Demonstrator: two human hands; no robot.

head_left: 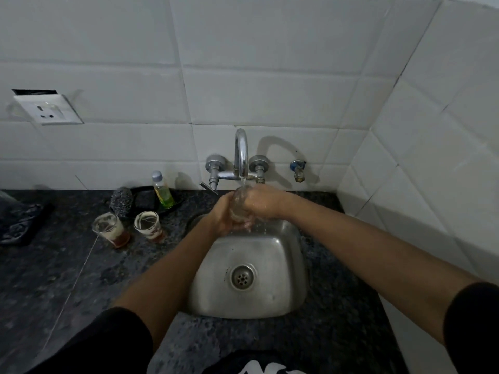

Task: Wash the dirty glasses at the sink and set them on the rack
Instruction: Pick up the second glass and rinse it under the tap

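Note:
A clear glass (238,202) is held under the running tap (242,155), above the back of the steel sink (248,303). My left hand (221,215) grips it from the left and below. My right hand (260,202) wraps it from the right, hiding much of the glass. Water runs over the glass and my fingers. Two dirty glasses stand on the dark counter left of the sink, one (110,229) further left and one (148,225) nearer the sink, both with brown liquid and foam inside.
A bottle of green liquid (162,191) and a dark scrubber (121,201) rest by a black dish at the back of the counter (67,279). Dark cloth (21,222) lies at far left. A tiled wall closes in on the right. No rack shows.

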